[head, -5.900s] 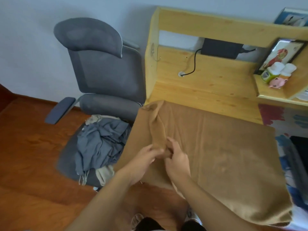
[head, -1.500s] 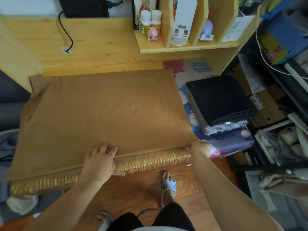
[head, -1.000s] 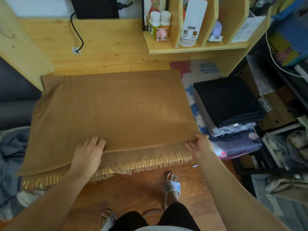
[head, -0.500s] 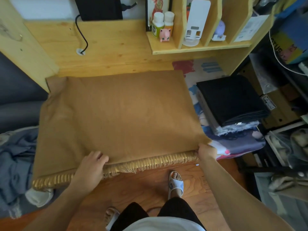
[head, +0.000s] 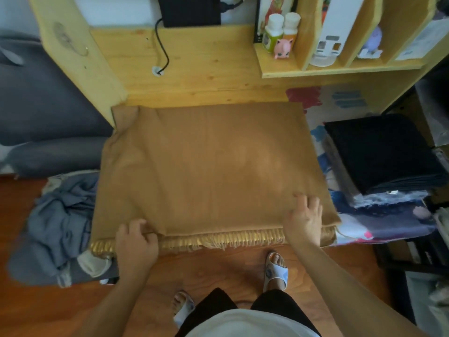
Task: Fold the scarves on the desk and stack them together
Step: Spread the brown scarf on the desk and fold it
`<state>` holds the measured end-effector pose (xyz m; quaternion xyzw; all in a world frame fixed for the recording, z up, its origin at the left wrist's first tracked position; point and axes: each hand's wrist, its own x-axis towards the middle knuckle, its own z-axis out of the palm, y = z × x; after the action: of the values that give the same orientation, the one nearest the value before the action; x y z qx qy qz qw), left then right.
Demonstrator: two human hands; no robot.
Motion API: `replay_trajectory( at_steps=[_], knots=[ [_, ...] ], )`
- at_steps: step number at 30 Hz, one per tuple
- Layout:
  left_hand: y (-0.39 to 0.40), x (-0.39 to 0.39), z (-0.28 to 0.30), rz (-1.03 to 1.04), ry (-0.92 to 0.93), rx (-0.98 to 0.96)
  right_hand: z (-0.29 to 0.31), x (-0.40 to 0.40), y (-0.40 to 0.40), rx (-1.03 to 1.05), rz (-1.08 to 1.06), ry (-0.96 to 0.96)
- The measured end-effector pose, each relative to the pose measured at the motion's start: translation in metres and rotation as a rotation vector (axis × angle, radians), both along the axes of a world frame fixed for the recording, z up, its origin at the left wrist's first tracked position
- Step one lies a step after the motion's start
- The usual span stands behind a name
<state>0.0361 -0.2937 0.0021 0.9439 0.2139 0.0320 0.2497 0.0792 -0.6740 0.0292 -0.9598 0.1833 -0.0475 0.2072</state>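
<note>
A tan scarf (head: 213, 166) with a golden fringe lies folded flat over the wooden desk (head: 209, 69), its left part hanging past the desk's edge. My left hand (head: 136, 242) grips the near edge at the fringe, fingers curled round the fabric. My right hand (head: 305, 218) rests flat on the scarf near its front right corner, fingers spread. At the right, a stack of folded scarves (head: 384, 154) with a black one on top sits on a printed mat (head: 388, 215).
A grey office chair (head: 36, 105) stands left of the desk with crumpled grey-blue cloth (head: 60, 220) on its seat. Shelf compartments (head: 340, 66) at the back hold small bottles and a pink figure. A black cable (head: 161, 47) runs into the desktop. Boxes crowd the far right.
My right hand left the scarf's right corner and moved inward to lie flat on the fabric. My left hand curled round the near edge. The camera moved closer.
</note>
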Motion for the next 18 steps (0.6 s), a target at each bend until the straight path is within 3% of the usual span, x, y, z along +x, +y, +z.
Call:
replay_trajectory(
  at_steps=[2,3,5,9,11,15,18],
  knots=[
    [0.014,0.003,0.009,0.459,-0.031,-0.238,-0.006,0.008,0.042,0.039,0.349,0.086],
    [0.026,0.004,0.012,0.584,-0.055,-0.258,-0.003,0.013,0.064,0.067,0.484,0.162],
    [0.057,0.007,0.011,0.624,-0.058,-0.197,-0.003,0.017,0.102,0.094,0.673,0.311],
    [0.11,0.02,-0.002,0.492,0.222,-0.201,-0.022,0.012,0.131,0.096,0.761,0.542],
    [0.119,0.022,-0.001,0.318,0.366,-0.14,-0.028,0.012,0.13,0.072,0.753,0.583],
    [0.131,0.019,0.003,-0.101,0.349,0.164,-0.029,0.015,0.131,0.068,0.75,0.6],
    [0.144,0.016,0.0,-0.371,0.376,0.234,-0.028,0.016,0.131,0.065,0.761,0.615]
  ],
)
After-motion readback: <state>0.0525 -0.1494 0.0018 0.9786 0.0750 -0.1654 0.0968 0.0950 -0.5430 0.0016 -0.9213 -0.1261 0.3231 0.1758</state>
